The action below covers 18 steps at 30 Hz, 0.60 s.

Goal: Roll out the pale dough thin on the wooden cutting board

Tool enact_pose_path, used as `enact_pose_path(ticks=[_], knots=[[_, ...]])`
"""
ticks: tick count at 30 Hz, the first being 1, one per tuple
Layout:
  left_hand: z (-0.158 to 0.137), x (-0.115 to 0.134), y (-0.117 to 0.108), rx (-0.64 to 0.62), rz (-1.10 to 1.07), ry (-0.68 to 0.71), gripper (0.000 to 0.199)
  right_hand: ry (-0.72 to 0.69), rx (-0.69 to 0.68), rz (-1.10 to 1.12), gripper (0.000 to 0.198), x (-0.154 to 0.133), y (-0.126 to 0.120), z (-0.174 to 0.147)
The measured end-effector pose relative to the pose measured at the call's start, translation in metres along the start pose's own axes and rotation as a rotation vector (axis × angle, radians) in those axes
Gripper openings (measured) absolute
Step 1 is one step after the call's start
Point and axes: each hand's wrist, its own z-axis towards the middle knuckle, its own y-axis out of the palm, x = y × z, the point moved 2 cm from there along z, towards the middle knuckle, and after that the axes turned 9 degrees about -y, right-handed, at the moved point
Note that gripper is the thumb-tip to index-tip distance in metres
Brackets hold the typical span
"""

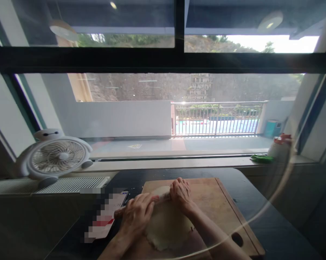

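Head view: rolling pin (159, 198), gripped by the curled fingers of left hand (137, 212) and right hand (181, 194), is aligned eight-to-two o'clock, with most dough (168, 225) lying towards six.

Two hands (137, 215) (180, 194), one rolling pin (159, 198), one dough sheet (167, 227), one board (214, 204), one fan (63, 156)

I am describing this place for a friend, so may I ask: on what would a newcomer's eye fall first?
Probably the bright window, filling the upper view. Next, at the left, the white fan topped with a small rounded head. Then, at lower centre, the left hand and right hand on a rolling pin over flat dough, on a wooden board.
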Motion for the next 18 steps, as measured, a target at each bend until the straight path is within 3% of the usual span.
enact_pose_path(ticks=[3, 6, 11, 18], knots=[[-0.002, -0.021, -0.007, 0.026, 0.05, -0.089, 0.038, -0.04, 0.021, 0.0, 0.028, 0.0, -0.001, 0.001], [-0.002, -0.027, -0.013, 0.043, 0.14, -0.135, 0.042, -0.089, 0.042, 0.014, 0.027, 0.002, -0.007, -0.006], [-0.006, -0.006, -0.009, 0.017, 0.171, -0.1, 0.043, -0.116, 0.056, 0.024, 0.026, 0.013, -0.021, -0.039], [-0.015, 0.026, 0.018, -0.106, 0.066, -0.121, 0.035, -0.074, -0.008, -0.022, 0.026, 0.041, -0.032, -0.084]])
